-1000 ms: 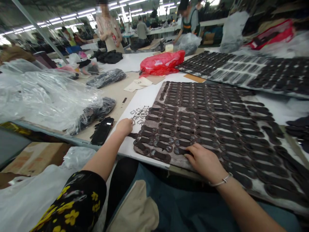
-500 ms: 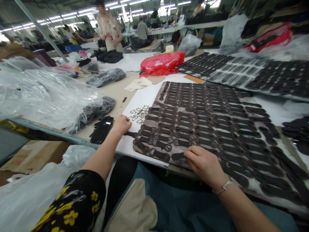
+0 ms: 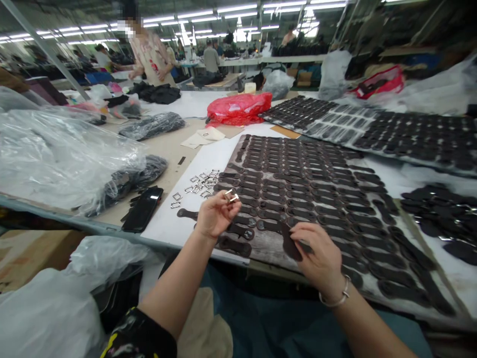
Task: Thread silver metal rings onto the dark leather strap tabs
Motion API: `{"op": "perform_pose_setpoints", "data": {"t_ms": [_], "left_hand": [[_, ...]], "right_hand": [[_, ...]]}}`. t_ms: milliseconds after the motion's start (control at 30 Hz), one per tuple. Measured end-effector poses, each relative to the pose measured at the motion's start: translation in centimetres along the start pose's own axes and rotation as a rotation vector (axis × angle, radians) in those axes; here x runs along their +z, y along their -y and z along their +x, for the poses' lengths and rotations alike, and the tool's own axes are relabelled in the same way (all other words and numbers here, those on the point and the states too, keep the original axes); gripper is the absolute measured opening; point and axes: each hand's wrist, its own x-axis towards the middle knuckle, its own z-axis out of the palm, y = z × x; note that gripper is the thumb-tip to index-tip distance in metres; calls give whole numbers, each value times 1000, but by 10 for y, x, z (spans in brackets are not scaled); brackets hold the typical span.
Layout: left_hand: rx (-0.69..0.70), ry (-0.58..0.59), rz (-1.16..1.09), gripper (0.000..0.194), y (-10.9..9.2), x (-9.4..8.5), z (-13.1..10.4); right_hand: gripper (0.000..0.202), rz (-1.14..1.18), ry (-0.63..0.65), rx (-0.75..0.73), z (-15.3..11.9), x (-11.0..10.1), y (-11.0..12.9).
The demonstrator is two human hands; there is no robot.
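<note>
Right hand (image 3: 318, 251) pinches dark strap (image 3: 289, 243), long axis running upper-left to lower-right; left hand (image 3: 218, 214) grips metal buckle (image 3: 232, 197).

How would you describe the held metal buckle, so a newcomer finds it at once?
Find the board of dark straps. At its left edge, the left hand pinches the metal buckle. This one is held up; other buckles lie loose on the white sheet.

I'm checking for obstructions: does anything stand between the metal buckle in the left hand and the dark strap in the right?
Nothing visible does. The metal buckle in the left hand and dark strap in the right hand are apart; flat dark pieces show behind the gap.
</note>
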Motion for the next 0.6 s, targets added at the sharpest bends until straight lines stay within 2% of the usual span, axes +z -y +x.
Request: {"op": "perform_pose_setpoints", "data": {"t_ms": [67, 167, 233, 300, 400, 467, 600], "left_hand": [[-106, 97, -62, 18, 20, 12, -7], [-246, 223, -192, 24, 44, 22, -15], [-335, 260, -237, 23, 55, 26, -17], [-379, 259, -201, 26, 62, 28, -19], [-313, 268, -28, 32, 70, 30, -22], [-223, 254, 114, 28, 74, 31, -23], [-106, 122, 297, 23, 76, 29, -22]], "right_hand": [[7, 232, -59, 285, 2, 6, 2], [22, 699, -152, 736, 6, 15, 3], [25, 966, -175, 911, 8, 20, 3], [23, 1110, -161, 1007, 8, 24, 4], [20, 1176, -134, 1081, 6, 32, 6], [20, 1178, -87, 1071, 4, 36, 7], [29, 1061, 11, 977, 3, 34, 3]]}}
